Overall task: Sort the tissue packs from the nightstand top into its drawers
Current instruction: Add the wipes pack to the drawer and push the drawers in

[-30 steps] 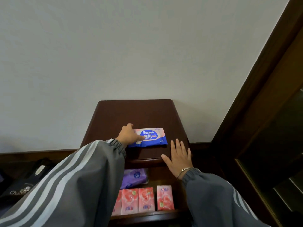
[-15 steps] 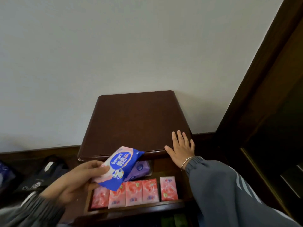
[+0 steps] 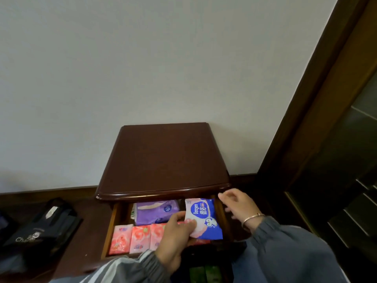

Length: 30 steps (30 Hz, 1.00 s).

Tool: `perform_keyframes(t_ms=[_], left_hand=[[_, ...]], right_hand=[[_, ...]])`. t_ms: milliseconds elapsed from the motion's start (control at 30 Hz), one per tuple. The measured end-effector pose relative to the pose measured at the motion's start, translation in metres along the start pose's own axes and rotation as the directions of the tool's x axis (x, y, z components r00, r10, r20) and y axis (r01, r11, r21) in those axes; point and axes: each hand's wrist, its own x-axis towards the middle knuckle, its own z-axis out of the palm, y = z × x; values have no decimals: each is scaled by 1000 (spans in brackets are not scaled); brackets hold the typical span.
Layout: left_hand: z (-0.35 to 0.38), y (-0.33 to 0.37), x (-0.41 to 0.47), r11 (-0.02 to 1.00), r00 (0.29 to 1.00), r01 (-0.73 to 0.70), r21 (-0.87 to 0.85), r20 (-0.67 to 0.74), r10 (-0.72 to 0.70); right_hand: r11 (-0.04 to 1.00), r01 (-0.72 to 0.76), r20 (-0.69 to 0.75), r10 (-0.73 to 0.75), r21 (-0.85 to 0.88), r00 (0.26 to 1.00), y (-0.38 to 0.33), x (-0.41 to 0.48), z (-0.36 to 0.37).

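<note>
Fingers of the left hand [image 3: 175, 231] pinch the blue-and-pink wipes pack [image 3: 204, 218] over the open top drawer [image 3: 111, 225], lower centre of frame, right of a purple pack [image 3: 155, 211]; the right hand [image 3: 237, 205] hovers released beside it.

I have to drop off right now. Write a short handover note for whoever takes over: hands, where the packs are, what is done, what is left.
Left hand: gripping the blue and white wipes pack, held over the right side of the open top drawer; not released yet.
Right hand: open, empty, at the drawer's right edge.
In the drawer: purple tissue pack at the back, a row of pink tissue packs along the front.
Nightstand top: no packs showing on it.
Left: set the wipes pack down, let go, then probably shut the drawer. Green items show lower down; too dark to identify.
</note>
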Motion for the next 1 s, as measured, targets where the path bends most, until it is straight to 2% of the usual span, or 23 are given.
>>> perform_keyframes(t_ms=[67, 133, 167, 233, 267, 300, 367, 400, 433, 500, 700, 800, 867, 1000], left_hand=[[16, -6, 1, 999, 1000, -13, -31, 4, 14], [28, -13, 3, 1000, 999, -20, -21, 43, 21], [32, -16, 5, 999, 996, -41, 22, 78, 39], [33, -19, 12, 962, 982, -151, 228, 143, 120], [31, -19, 17, 888, 969, -237, 393, 163, 186], [27, -19, 24, 743, 944, -330, 582, 192, 270], [15, -21, 41, 326, 875, -437, 838, 311, 371], [9, -23, 48, 170, 866, -434, 885, 358, 348], [4, -26, 53, 63, 877, -417, 907, 384, 289], [-4, -32, 61, -37, 907, -386, 922, 386, 166], [-16, -32, 72, -117, 927, -354, 928, 365, 91], [-23, -30, 75, -83, 917, -384, 920, 390, 82], [-28, -30, 74, -30, 894, -432, 901, 432, 117], [-45, -28, 65, 8, 810, -531, 847, 504, 299]], right_hand=[[975, -190, 167, 170, 114, 971, 14, -18, 4], [936, -282, 244, 229, 212, 942, 25, -24, 8], [921, -286, 207, 235, 266, 950, 29, -24, 8], [916, -266, 91, 250, 302, 964, 33, -21, 5], [920, -260, 46, 258, 294, 965, 36, -19, 2], [926, -253, 15, 260, 278, 966, 38, -18, -1], [941, -247, -8, 255, 232, 967, 43, -15, -5], [945, -246, -7, 254, 214, 967, 44, -14, -4], [948, -247, -3, 253, 201, 968, 45, -14, -4], [947, -249, 0, 254, 203, 967, 45, -11, 0], [920, -277, 28, 280, 277, 960, 38, 3, 15], [912, -279, 27, 284, 301, 958, 33, 12, 29], [913, -275, 8, 286, 301, 958, 29, 19, 39], [918, -271, -25, 290, 289, 957, 25, 32, 61]])
